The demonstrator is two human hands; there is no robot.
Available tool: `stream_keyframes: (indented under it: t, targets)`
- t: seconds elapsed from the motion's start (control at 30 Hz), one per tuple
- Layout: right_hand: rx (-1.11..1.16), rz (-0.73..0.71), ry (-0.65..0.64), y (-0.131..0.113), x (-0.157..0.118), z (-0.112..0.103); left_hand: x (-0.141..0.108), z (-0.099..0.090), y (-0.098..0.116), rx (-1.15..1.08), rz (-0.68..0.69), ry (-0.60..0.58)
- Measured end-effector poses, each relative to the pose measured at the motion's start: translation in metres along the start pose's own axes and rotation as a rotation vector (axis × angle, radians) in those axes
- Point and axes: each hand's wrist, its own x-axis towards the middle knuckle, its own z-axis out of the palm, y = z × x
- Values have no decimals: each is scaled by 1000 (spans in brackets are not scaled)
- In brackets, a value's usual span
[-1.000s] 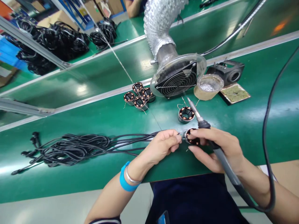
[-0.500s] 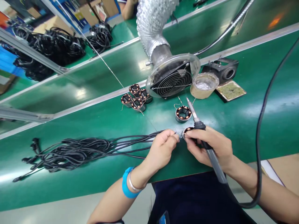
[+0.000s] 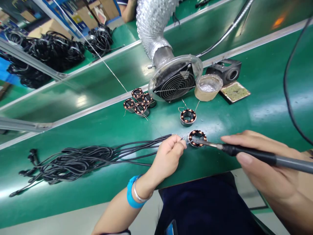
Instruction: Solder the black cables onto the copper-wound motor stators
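A copper-wound ring (image 3: 197, 138) lies on the green bench in front of me. My left hand (image 3: 171, 152), with a blue band and a silver bangle at the wrist, pinches a thin wire end just left of this ring. Black cables run leftward from near those fingers. In my right hand (image 3: 266, 160) is a soldering iron (image 3: 259, 154), held like a pen, its tip pointing left at the ring's left inner side. Whether the tip touches a wire is too small to tell. A second wound ring (image 3: 188, 117) with upright wire ends stands just behind.
Several wound rings (image 3: 140, 109) cluster at the back left. A coiled cable bundle (image 3: 75, 163) lies left. Behind are a round fume hood (image 3: 176, 85), a solder pot (image 3: 208, 87), a square pad (image 3: 235, 92) and an iron stand (image 3: 226, 70). The iron's cord hangs at the right.
My right hand has let go of the ring and moved right, turning the soldering iron from pointing up to pointing left at the ring. My left hand has barely moved. The view has shifted slightly.
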Motion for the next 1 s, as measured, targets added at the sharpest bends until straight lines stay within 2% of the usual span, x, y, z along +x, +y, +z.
stream_keyframes:
  t: [0.17,0.7,0.87,1.0]
  targets:
    - [8,66,34,9,-4,1,0,1,1,0,4,7]
    - [-50,-66,-4,2,4,6,-1,1,-2,32,43,-3]
    - [-111,-104,-92,-7,8,7,-1,1,-4,28,54,1]
    - [-150,-187,-112,-15,8,10,-1,1,-4,34,54,7]
